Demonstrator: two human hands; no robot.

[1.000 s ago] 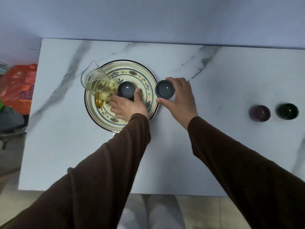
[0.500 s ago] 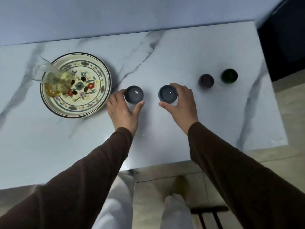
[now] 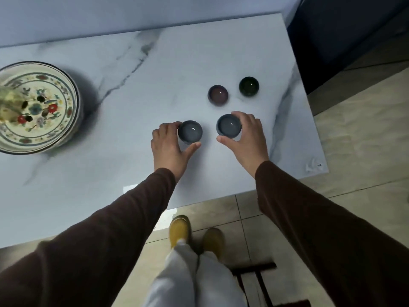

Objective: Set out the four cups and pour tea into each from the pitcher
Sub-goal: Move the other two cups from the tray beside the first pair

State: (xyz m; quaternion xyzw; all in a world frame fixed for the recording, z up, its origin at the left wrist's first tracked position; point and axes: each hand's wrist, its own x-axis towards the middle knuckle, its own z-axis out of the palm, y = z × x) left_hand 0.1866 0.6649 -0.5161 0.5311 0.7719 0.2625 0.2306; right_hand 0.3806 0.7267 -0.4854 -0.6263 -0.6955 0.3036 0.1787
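My left hand (image 3: 169, 148) grips a small grey cup (image 3: 190, 132) between thumb and fingers on the white marble table (image 3: 137, 89). My right hand (image 3: 249, 140) holds a second grey cup (image 3: 228, 125) just to its right. Behind them stand a purple cup (image 3: 218, 95) and a dark green cup (image 3: 249, 86), side by side and untouched. The glass pitcher (image 3: 6, 105) with yellowish tea sits blurred on the flowered plate (image 3: 55, 120) at the far left edge, mostly cut off.
The table's right edge (image 3: 309, 120) lies close to the green cup, its front edge just below my wrists. Beyond are tiled floor, my feet in yellow shoes (image 3: 179, 231) and a dark stool frame (image 3: 254, 275).
Both hands have carried the two grey cups off the plate and rightward across the table, to just in front of the purple and green cups. The plate and pitcher stayed put.
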